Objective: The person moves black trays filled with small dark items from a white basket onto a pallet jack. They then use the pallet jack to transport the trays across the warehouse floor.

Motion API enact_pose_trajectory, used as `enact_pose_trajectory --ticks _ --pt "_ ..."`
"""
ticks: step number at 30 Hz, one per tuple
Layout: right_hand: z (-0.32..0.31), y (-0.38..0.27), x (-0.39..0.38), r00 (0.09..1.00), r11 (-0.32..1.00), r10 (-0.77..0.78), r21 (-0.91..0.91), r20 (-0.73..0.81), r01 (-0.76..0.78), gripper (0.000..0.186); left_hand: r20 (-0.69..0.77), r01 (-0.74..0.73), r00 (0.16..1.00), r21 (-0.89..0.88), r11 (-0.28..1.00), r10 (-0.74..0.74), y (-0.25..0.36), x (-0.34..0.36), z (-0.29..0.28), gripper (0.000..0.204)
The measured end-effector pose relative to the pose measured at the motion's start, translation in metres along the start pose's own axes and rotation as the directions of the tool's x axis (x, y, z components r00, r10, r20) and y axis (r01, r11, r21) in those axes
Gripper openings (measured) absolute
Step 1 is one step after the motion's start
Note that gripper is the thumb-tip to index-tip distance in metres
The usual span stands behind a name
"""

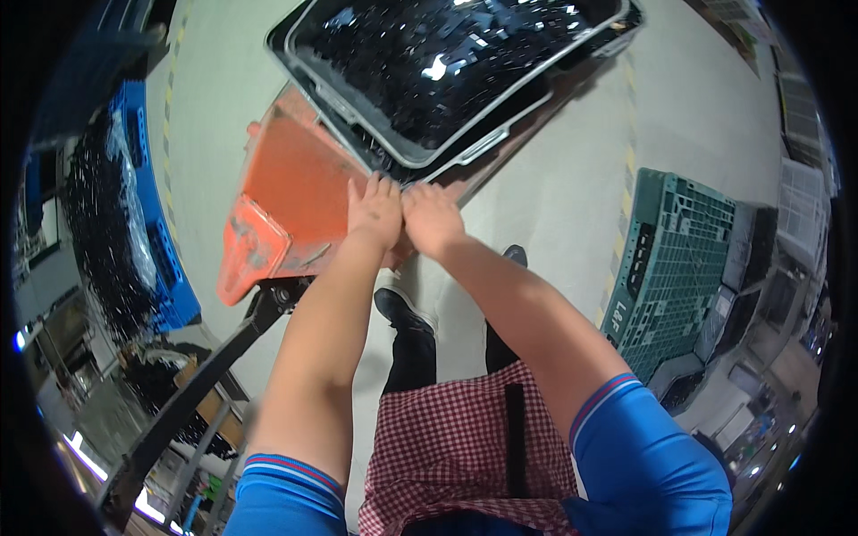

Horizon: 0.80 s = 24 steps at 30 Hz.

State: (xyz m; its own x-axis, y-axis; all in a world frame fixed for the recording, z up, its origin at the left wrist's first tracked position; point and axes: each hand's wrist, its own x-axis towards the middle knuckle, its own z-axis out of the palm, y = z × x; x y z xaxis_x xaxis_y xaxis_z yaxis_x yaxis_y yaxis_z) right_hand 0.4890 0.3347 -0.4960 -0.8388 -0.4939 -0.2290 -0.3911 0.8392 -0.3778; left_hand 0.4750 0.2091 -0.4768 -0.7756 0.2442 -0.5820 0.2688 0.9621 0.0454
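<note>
Both my hands are side by side at the near corner of the lower black plastic bin (pixel 466 154). My left hand (pixel 376 212) and my right hand (pixel 431 217) are closed over its edge; the fingertips are partly hidden. A second black bin (pixel 359 122) with a grey rim is stacked on top, turned slightly against the lower one. Many shiny black pieces (pixel 447 67) fill the upper bin. Beneath the bins and just left of my hands is a worn orange pallet jack (pixel 299 179), its dark handle (pixel 206 384) slanting toward the lower left.
To the right, a green plastic pallet (pixel 679 259) stands by a yellow-and-black floor line (pixel 625 205). A blue pallet (pixel 165 268) with a heap of black strips (pixel 98 223) is on the left. My shoes (pixel 404 308) are close behind the jack.
</note>
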Motion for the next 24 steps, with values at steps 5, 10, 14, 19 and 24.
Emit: enact_pose_trajectory --ticks 5,10,14,19,24 --pt "0.036 0.019 0.031 0.988 0.976 -0.087 -0.186 0.130 0.110 0.020 -0.062 -0.026 0.998 0.046 0.999 0.029 -0.011 0.033 0.034 0.034" --pt "0.034 0.033 0.056 0.965 0.980 -0.066 -0.168 0.252 0.111 0.016 -0.114 -0.118 0.985 0.094 0.989 0.128 -0.019 0.056 0.051 0.030" --pt "0.035 0.043 0.051 0.971 0.956 -0.181 -0.205 0.154 0.210 0.015 -0.099 -0.146 0.983 0.096 0.985 0.155 -0.013 0.055 0.050 0.028" --pt "0.048 0.066 -0.015 0.954 0.940 -0.248 -0.195 0.170 0.280 0.013 -0.328 -0.190 0.932 -0.076 0.979 0.156 0.043 0.024 0.092 0.016" --pt "0.052 0.082 -0.066 0.946 0.941 -0.317 -0.098 0.070 0.323 0.008 -0.093 -0.236 0.969 -0.051 0.970 0.231 0.075 -0.001 0.096 0.019"
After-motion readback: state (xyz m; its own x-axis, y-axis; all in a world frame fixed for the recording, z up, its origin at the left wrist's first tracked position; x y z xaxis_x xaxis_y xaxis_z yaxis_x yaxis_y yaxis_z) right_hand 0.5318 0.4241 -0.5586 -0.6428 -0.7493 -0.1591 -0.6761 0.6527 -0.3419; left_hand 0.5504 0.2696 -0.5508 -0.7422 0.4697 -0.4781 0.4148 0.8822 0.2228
